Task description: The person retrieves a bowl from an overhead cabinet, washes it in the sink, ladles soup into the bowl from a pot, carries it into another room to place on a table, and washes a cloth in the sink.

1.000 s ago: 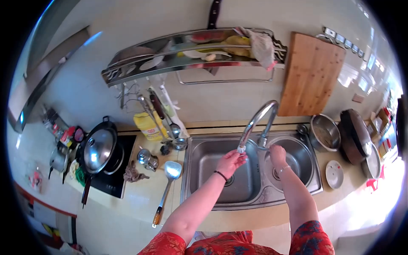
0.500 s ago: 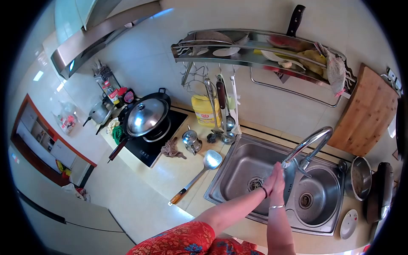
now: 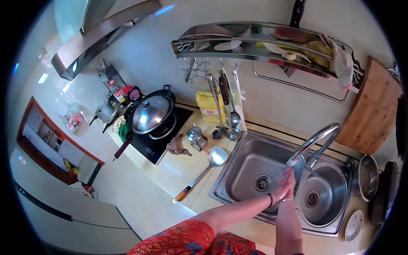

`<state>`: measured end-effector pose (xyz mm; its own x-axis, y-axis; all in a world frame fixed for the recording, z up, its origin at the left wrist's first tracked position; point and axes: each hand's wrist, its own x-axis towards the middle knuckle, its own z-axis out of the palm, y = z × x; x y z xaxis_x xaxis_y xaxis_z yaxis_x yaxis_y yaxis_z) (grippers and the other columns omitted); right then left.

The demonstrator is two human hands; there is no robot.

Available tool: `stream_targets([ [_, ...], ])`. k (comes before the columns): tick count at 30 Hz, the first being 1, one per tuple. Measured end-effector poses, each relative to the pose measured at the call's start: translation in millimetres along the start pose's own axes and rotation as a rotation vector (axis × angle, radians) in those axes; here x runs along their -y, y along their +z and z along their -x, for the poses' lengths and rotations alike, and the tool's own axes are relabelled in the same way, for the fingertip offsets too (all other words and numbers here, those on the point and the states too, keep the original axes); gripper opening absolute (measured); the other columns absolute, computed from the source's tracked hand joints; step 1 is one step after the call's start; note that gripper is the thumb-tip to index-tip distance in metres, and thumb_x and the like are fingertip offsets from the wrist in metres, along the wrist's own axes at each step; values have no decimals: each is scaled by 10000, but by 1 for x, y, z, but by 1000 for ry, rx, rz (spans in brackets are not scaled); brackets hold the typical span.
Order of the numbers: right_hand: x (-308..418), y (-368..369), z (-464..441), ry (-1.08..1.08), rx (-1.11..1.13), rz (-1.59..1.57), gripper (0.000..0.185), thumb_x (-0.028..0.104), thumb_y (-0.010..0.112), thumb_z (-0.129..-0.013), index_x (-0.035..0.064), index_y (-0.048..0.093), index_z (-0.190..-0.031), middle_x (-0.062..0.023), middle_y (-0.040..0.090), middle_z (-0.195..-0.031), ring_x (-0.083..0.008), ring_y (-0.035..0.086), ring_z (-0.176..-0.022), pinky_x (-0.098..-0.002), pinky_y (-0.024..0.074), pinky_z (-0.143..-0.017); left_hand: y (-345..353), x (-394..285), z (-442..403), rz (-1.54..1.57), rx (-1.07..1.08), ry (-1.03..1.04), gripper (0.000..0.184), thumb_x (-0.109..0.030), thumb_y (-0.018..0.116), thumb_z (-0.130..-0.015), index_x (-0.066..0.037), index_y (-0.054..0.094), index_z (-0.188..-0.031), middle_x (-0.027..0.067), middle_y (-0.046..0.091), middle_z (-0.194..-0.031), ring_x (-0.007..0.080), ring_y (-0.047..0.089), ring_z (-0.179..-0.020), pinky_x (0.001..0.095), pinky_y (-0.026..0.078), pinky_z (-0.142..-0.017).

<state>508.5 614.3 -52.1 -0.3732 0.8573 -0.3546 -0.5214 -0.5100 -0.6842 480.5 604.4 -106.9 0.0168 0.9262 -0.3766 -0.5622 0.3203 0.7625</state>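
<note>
Under the spout of the chrome faucet [image 3: 319,135], my two hands are pressed against each other over the large sink basin [image 3: 243,170]. Water runs from the spout onto them. My left hand [image 3: 279,192], with a dark bracelet at its wrist, reaches in from the left, its fingers extended and slightly blurred. My right hand [image 3: 290,182], with a silver bangle, lies flat along it, fingers stretched out. No object shows in either hand. The palms face each other, so what lies between them is hidden.
A wooden-handled spatula [image 3: 200,178] lies on the counter left of the sink. Beyond it are a metal pot [image 3: 196,138] and a lidded wok [image 3: 151,114] on the stove. Right of the small basin [image 3: 333,187] stand a metal bowl [image 3: 366,180] and small plate [image 3: 354,225].
Both hands have come down slightly from the spout, and their fingers have shifted against each other. Water now splashes off them. The whole view has shifted a little.
</note>
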Motion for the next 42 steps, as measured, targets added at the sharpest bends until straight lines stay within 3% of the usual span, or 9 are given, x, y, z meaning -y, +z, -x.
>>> stream_targets([
  [6, -17, 33, 45, -76, 231, 214, 560, 399, 289, -947, 40, 235, -1373, -70, 261, -1420, -204, 188, -1325, -313, 139, -1078, -73, -5, -22, -608, -58, 164, 624, -514, 241, -913, -180, 83, -1416, 55, 50, -1464, 227, -1, -1350, 364, 33, -1077],
  [8, 3, 40, 48, 109, -64, 157, 597, 434, 373, -916, 53, 277, -1365, -78, 282, -1407, -219, 250, -1297, -326, 171, -1061, -37, -10, 8, -618, -64, 256, 604, -496, 232, -919, -182, 90, -1415, 57, 66, -1467, 230, 8, -1353, 358, 24, -1083],
  [12, 33, 64, 69, -110, -362, 91, 623, 389, 423, -902, 91, 194, -1399, -81, 272, -1414, -210, 248, -1299, -343, 176, -1057, 32, -40, 61, -671, -103, 402, 534, -429, 218, -937, -158, 183, -1396, 114, 217, -1426, 256, 129, -1335, 324, 78, -1086],
  [16, 1, 48, 70, 21, 120, -3, 643, 296, 504, -860, 101, 208, -1396, -85, 342, -1370, -222, 332, -1250, -349, 282, -1012, -28, -51, 42, -999, -431, 326, 434, -285, 383, -887, -91, 393, -1275, 144, 338, -1349, 274, 265, -1273, 324, 215, -1047],
  [19, -51, -35, 6, 273, -94, -8, 298, 164, 575, -767, 61, 522, -1041, -83, 553, -988, -230, 551, -911, -343, 476, -776, -37, -21, 31, -1024, -132, 175, 345, -249, 431, -849, -94, 498, -1150, 160, 437, -1257, 327, 389, -1175, 365, 306, -993],
  [22, -12, -44, 4, 402, 0, -80, 118, 155, 570, -777, 69, 525, -845, -59, 556, -824, -204, 555, -772, -329, 477, -704, -13, -17, 45, -1045, -73, 323, 308, -198, 470, -824, -71, 537, -1096, 167, 479, -1210, 339, 439, -1130, 366, 349, -964],
  [28, 36, -53, 3, 138, -87, 194, 251, 290, 548, -873, 64, 570, -764, -10, 541, -676, -130, 518, -632, -269, 442, -608, 17, -58, 98, -977, 208, 553, 355, -107, 528, -795, -11, 501, -1136, 169, 442, -1245, 332, 409, -1163, 377, 320, -986],
  [31, 61, -111, -44, -412, -203, 945, 379, 326, 570, -833, -24, 667, -727, -138, 645, -680, -191, 606, -633, -322, 460, -634, 13, -69, 131, -1466, 194, 414, 345, -141, 537, -807, -24, 506, -1130, 147, 438, -1259, 313, 418, -1164, 395, 311, -981],
  [42, 135, -108, -62, -483, -357, 1268, 459, 366, 572, -793, -30, 628, -568, -136, 606, -539, -212, 604, -499, -343, 476, -526, 47, -249, 213, -1631, 95, 797, 244, -181, 544, -827, -59, 566, -1037, 83, 545, -1107, 291, 553, -947, 349, 463, -808],
])
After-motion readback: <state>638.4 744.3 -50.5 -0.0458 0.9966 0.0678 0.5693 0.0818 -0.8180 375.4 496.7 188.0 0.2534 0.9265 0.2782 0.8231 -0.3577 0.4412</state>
